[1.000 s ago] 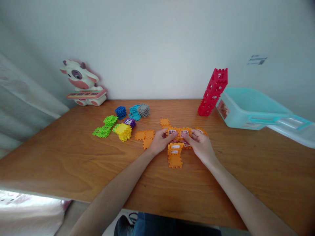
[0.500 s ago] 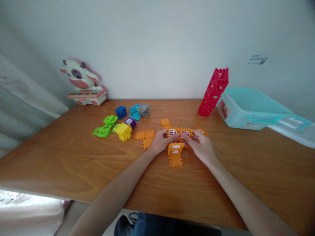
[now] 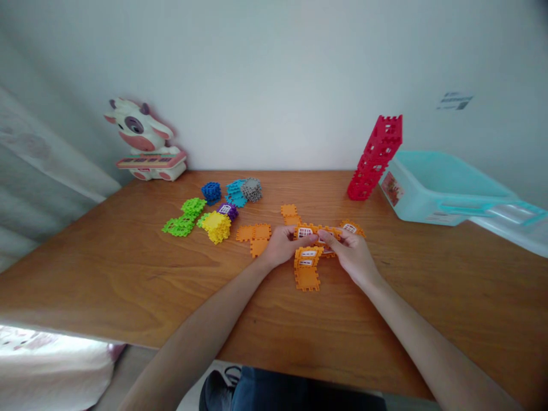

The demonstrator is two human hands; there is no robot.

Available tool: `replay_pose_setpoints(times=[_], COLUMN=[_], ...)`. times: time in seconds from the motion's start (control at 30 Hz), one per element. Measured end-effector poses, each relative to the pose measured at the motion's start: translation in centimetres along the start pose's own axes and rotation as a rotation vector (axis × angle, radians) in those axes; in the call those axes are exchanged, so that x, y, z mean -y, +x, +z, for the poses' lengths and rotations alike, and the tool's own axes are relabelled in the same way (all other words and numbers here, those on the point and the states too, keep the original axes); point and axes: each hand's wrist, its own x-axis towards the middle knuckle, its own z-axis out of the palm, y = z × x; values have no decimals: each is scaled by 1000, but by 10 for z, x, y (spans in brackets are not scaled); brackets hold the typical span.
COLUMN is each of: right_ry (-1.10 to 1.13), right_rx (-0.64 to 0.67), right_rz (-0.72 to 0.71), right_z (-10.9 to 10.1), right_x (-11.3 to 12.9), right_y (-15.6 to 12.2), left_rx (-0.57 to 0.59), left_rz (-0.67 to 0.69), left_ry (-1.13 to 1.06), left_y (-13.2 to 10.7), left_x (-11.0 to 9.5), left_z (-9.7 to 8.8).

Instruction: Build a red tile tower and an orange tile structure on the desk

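Fingers of the left hand [image 3: 280, 245] and right hand [image 3: 351, 255] grasp the orange strip [image 3: 319, 232], mid-table [image 3: 385, 319], with open room toward 6 o'clock. One red tower [image 3: 374, 160] stands by the far edge at 1 o'clock.

Soft, even light fills the scene, with only faint shadows. The white cloth [image 3: 43, 365] glares overexposed, and the wide lens bows the desk [image 3: 85, 285] at the edges.

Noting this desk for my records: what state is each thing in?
Left hand: gripping the orange plastic window-panel row
Right hand: gripping the same row
Orange plastic two-panel piece: bent at its joint, just below the hands
Flat orange plastic panels: joined, lying flat
Red plastic panel tower: standing, tilted
Turquoise plastic storage bin: open
Cow-shaped toy keyboard: upright by the wall
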Motion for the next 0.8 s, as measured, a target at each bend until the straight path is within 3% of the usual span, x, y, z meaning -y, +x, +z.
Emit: replay_pose_setpoints(times=[0.23, 0.53, 0.67, 0.8], right_ry=[35, -6, -20, -101], right_rx=[8, 31, 48, 1], right_rz=[23, -57, -55, -127], right_z=[2, -3, -2, -10], right_x=[-2, -9, -6, 0], right_y=[0, 6, 6, 6], left_rx=[5, 30, -2, -105], left_rz=[-32, 1, 0, 20], left_ry=[-20, 35, -7, -137], left_y=[-1, 0, 0, 2], left_x=[-7, -4, -1, 0], left_z=[2, -2, -1, -4])
